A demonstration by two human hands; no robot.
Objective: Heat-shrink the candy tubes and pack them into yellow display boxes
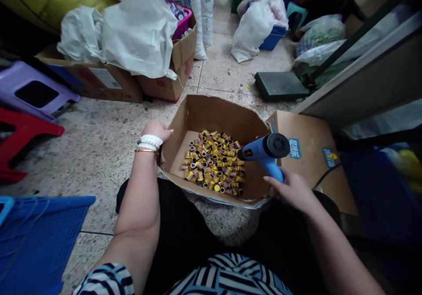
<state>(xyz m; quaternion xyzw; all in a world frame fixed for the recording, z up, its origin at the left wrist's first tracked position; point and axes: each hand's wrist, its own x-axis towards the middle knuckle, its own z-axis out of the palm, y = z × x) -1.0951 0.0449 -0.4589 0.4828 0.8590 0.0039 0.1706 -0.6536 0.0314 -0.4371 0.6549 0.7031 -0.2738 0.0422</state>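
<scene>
In front of my lap stands an open cardboard box [224, 114] holding a heap of small yellow-and-black cylinders [211, 163], perhaps batteries. My left hand [156, 130] rests on the box's near left rim, touching no cylinders, with bracelets on its wrist. My right hand [292, 191] grips the handle of a blue heat gun [267, 150]. The gun's black nozzle end sits just above the box's right rim, and its muzzle faces away from the heap. A cord [326, 176] runs off to the right.
A blue plastic crate [36, 242] sits at lower left, beyond it a red stool [20, 141] and a purple stool [33, 92]. Cardboard boxes [108, 84] with white plastic bags stand ahead on the tiled floor [224, 66], and a green platform scale [280, 86] lies ahead right.
</scene>
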